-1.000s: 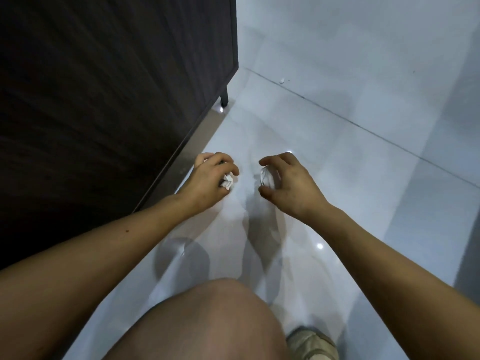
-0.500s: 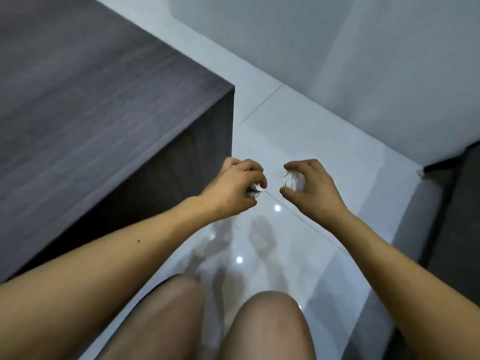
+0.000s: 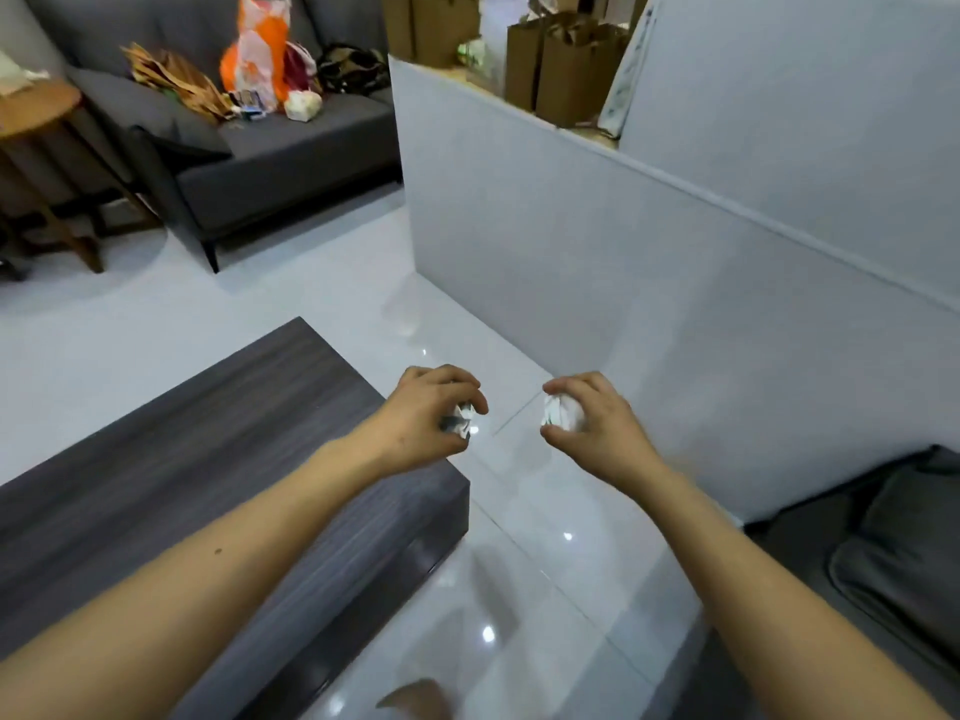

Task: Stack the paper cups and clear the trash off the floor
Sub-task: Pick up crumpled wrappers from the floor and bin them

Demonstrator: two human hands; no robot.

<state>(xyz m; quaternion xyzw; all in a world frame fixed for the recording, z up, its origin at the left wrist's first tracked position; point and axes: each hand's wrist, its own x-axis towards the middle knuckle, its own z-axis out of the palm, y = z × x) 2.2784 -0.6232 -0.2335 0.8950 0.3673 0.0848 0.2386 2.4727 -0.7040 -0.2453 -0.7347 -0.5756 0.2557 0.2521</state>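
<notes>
My left hand (image 3: 423,420) is closed around a small crumpled white paper ball (image 3: 462,425), held in the air above the corner of the dark wooden table (image 3: 182,459). A second crumpled white paper ball (image 3: 558,413) sits in my right hand (image 3: 592,426), whose fingers wrap it from the right. Both hands are raised at the same height, a hand's width apart, over the glossy white tiled floor (image 3: 519,589). No paper cups are in view.
A white partition wall (image 3: 649,262) runs along the right. A grey sofa (image 3: 270,142) with bags and clutter stands at the far left, beside a round wooden side table (image 3: 36,106). Brown paper bags (image 3: 566,70) stand behind the partition. A grey cushion (image 3: 898,553) lies at right.
I have risen from a crouch near the floor to standing; the view lifted from the tiles to the room. Both hands kept their paper balls and came up with me.
</notes>
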